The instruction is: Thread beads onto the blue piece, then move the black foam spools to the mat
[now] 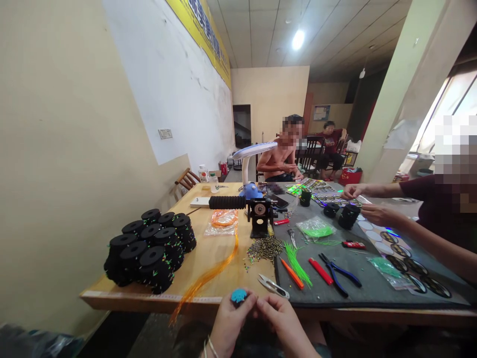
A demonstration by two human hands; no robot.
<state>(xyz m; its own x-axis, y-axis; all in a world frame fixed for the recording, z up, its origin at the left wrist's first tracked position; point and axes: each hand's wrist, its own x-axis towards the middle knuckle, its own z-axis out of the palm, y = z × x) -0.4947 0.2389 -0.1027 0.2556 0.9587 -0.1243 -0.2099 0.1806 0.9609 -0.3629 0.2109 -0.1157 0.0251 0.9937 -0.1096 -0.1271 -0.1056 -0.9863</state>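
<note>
Head view: left hand (231,325) pinches a small blue tuft (238,296), right hand (281,323) just beside

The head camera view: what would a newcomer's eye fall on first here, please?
First comes the cluster of black foam rolls with green tips on the left of the wooden table. At the bottom, the left hand and right hand hold a small blue tufted ball at the table's edge. On the right, blue-handled pliers lie on a grey mat.
</note>
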